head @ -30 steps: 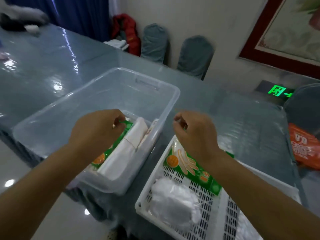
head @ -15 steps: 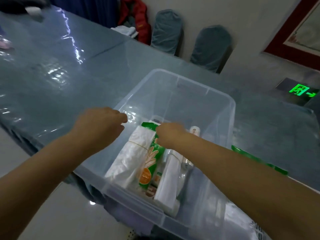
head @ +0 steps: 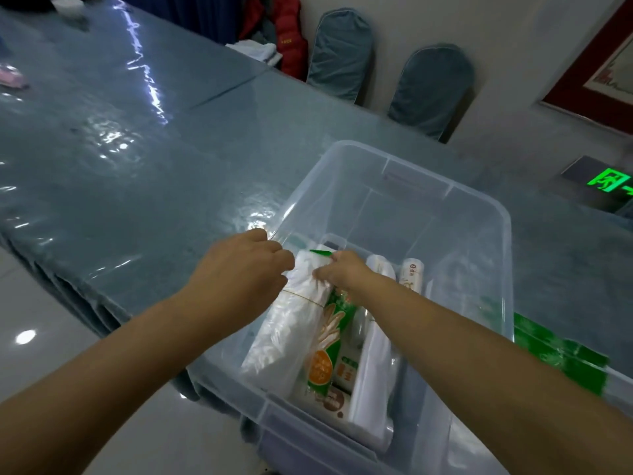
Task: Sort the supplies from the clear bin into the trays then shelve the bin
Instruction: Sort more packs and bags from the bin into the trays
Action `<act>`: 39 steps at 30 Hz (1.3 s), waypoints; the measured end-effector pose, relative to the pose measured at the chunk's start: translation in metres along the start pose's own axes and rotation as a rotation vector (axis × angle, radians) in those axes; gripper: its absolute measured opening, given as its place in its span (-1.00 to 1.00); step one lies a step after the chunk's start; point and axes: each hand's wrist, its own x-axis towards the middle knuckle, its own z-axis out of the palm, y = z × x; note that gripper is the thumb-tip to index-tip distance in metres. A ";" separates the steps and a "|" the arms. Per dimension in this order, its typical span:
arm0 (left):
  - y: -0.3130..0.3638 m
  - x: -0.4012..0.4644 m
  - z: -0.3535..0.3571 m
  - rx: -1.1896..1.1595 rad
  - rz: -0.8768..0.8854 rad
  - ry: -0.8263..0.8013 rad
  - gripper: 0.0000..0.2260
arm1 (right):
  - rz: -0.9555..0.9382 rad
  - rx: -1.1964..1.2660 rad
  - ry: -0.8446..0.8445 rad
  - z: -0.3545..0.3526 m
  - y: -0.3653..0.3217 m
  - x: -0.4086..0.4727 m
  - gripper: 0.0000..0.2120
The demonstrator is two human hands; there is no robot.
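The clear bin (head: 486, 207) sits at the table's near edge with packets standing in its near half. A white bundle of plastic gloves (head: 291, 330) with a rubber band leans at the left, beside a green-and-orange glove packet (head: 327, 347) and white rolls (head: 412, 274). My left hand (head: 239, 269) rests over the bin's left wall, fingers curled against the top of the white bundle. My right hand (head: 342, 270) is inside the bin, pinching the top of that same bundle. A green packet (head: 561, 358) shows through the bin's right wall; the trays are out of view.
The long table (head: 137, 166) has a glossy blue-grey cover and runs off to the far left. Two covered chairs (head: 431, 87) stand against the wall behind it, with a red jacket (head: 287, 39) further left. A green exit sign (head: 609, 181) glows at the right.
My right hand left the tray on the right and came into the bin onto the white bundle. My left hand closed in on the bundle's top. The view swung left, losing the tray.
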 end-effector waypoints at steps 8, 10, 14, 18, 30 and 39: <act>-0.007 0.032 0.001 -0.136 -0.086 0.061 -0.34 | -0.360 0.376 -0.178 -0.070 -0.047 -0.051 -0.76; -0.007 0.046 0.003 -0.246 -0.157 -0.041 -0.24 | -0.446 0.461 -0.176 -0.086 -0.054 -0.056 -0.75; -0.009 0.069 0.005 -0.448 -0.161 0.053 -0.71 | -0.529 0.566 -0.205 -0.103 -0.061 -0.050 -0.83; -0.005 0.079 0.004 -0.510 -0.295 0.119 -0.81 | -0.345 0.529 -0.016 -0.091 -0.041 -0.016 -0.84; -0.010 0.084 0.013 -0.484 -0.358 0.167 -0.92 | -0.209 -0.900 0.065 -0.041 0.032 0.026 -0.78; -0.003 0.084 0.009 -0.580 -0.330 0.221 -0.90 | -0.193 -0.065 0.056 -0.090 -0.005 -0.037 -0.89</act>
